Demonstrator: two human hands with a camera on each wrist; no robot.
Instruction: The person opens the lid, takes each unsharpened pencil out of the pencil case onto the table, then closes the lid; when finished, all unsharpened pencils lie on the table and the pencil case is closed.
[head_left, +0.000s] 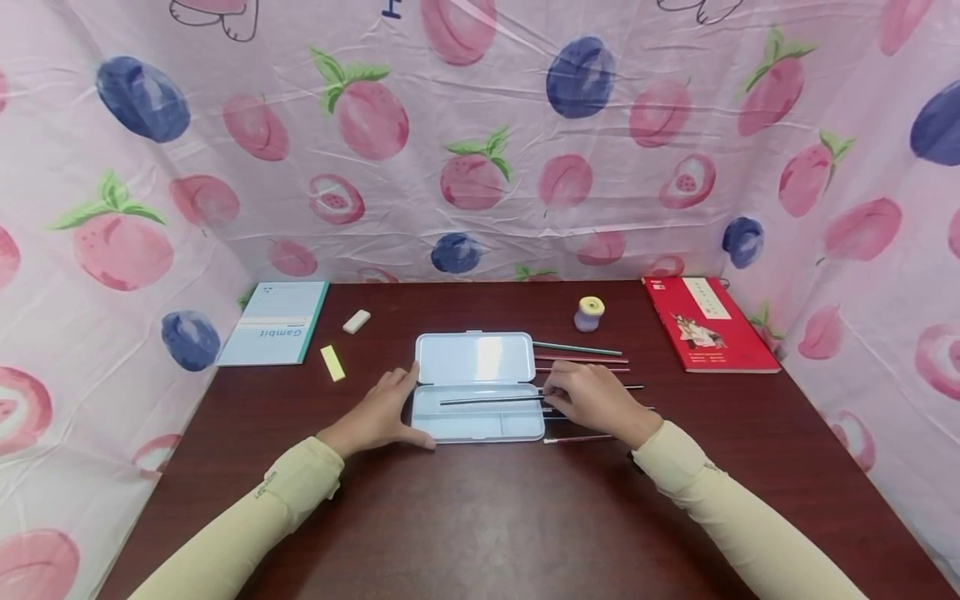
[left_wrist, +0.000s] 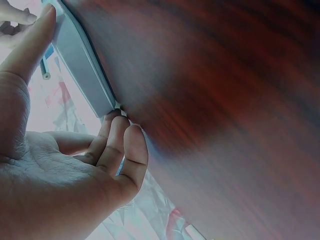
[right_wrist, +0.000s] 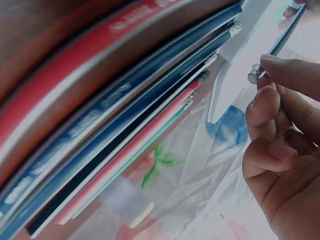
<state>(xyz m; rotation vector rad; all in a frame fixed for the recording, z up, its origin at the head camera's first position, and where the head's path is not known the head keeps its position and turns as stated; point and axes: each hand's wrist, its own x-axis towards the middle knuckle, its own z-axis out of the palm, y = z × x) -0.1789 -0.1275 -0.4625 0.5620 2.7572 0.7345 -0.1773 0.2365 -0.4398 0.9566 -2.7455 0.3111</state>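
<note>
The notebook (head_left: 275, 323) reads "Gambit"; the red book's (head_left: 708, 325) lettering seems illegible.

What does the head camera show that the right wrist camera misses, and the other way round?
Only the head view shows the whole desk: the left hand steadying the open pencil case, a light blue notebook, a white eraser, a yellow eraser and a small purple and yellow jar.

Only the right wrist view shows the metal end cap of the dark pencil, close up between the fingertips.

Both show the right hand pinching that dark pencil over the case, the spare pencils beside it and the red book.
</note>
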